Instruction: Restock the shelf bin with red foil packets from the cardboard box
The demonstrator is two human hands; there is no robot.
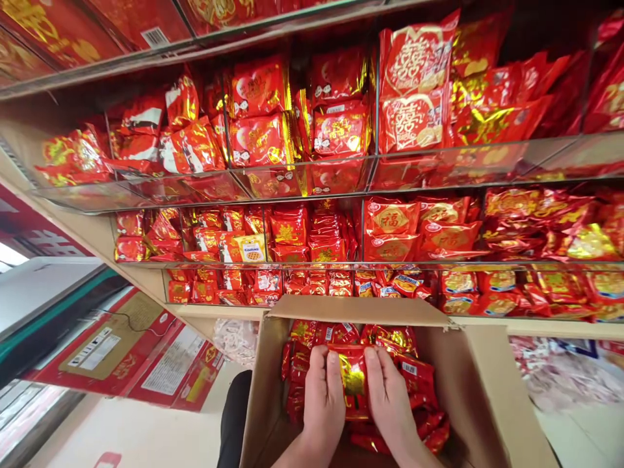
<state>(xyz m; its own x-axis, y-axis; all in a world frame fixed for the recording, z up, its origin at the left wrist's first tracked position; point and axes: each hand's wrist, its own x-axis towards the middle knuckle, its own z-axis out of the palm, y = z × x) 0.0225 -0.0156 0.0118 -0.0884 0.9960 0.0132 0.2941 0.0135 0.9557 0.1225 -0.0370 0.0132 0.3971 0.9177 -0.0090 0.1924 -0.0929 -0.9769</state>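
Observation:
Both hands are inside an open cardboard box (480,383). Between them is a red and gold snack packet (355,380), gripped at its two sides. My left hand (324,396) has its fingers wrapped round the left side, thumb on top. On the right side, my right hand (387,396) grips in the same way. Whether more packets sit beneath the one on top is hidden by the hands. Around and under the hands lie several loose red packets (422,380) in the box.
Ahead rise display shelves (312,265) with red snack packets (260,140) in divided compartments behind clear front strips (419,166). A red printed carton (166,354) stands at the left. Clear plastic bags (236,341) lie below the bottom shelf. A dark-clad leg (234,419) is left of the box.

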